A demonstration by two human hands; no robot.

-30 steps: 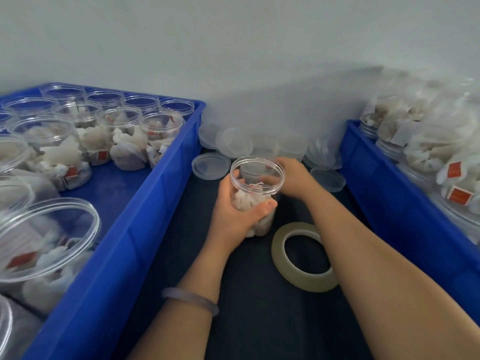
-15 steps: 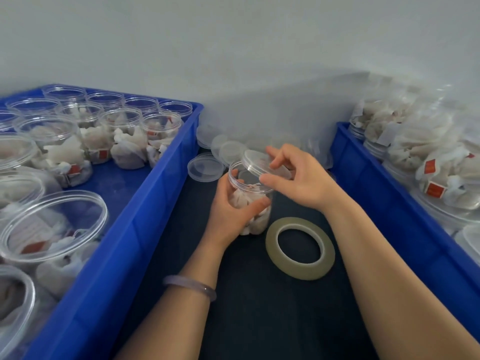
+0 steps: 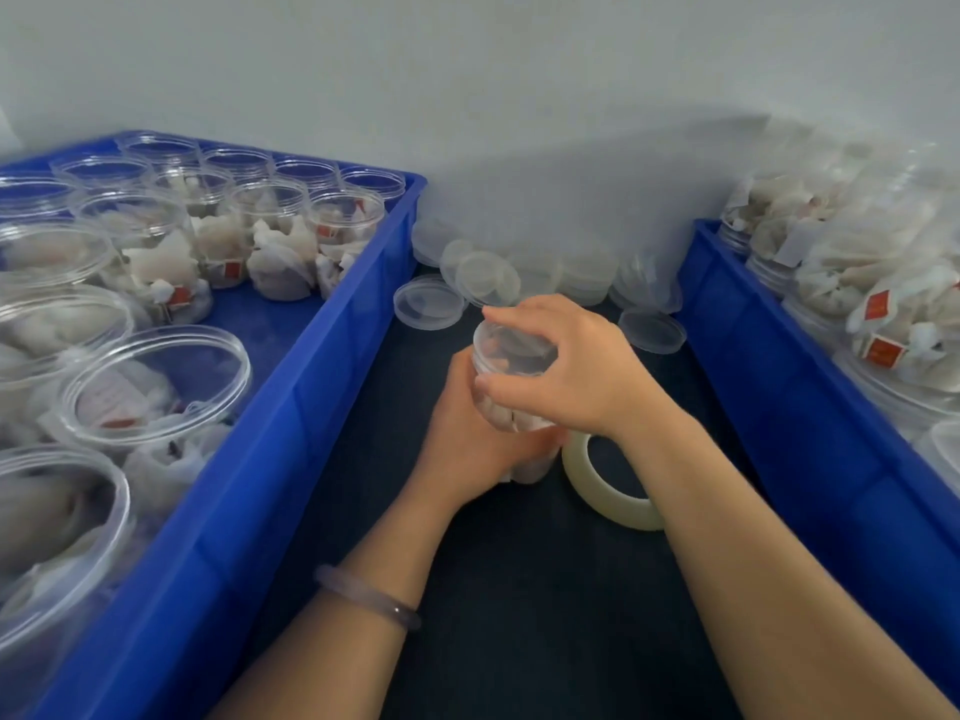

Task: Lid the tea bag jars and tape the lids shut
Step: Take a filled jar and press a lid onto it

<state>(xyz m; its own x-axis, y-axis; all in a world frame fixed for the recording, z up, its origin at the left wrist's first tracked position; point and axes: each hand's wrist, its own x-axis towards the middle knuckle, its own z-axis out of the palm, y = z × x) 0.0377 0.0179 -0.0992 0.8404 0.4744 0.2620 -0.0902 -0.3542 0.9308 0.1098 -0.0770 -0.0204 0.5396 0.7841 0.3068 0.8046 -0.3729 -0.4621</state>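
A clear plastic jar of tea bags stands on the dark surface between two blue crates. My left hand grips the jar's lower body from the left. A clear lid sits on the jar's mouth, and my right hand curls over it, fingers and thumb round its rim. A roll of clear tape lies flat just right of the jar, partly under my right wrist.
The left blue crate holds several open jars of tea bags. The right blue crate holds more filled jars. Loose clear lids lie piled against the wall, with single lids nearby on the dark surface.
My right hand brought a lid from the pile behind and set it on the jar's mouth; it now grips the lid from above. My left hand stayed on the jar.
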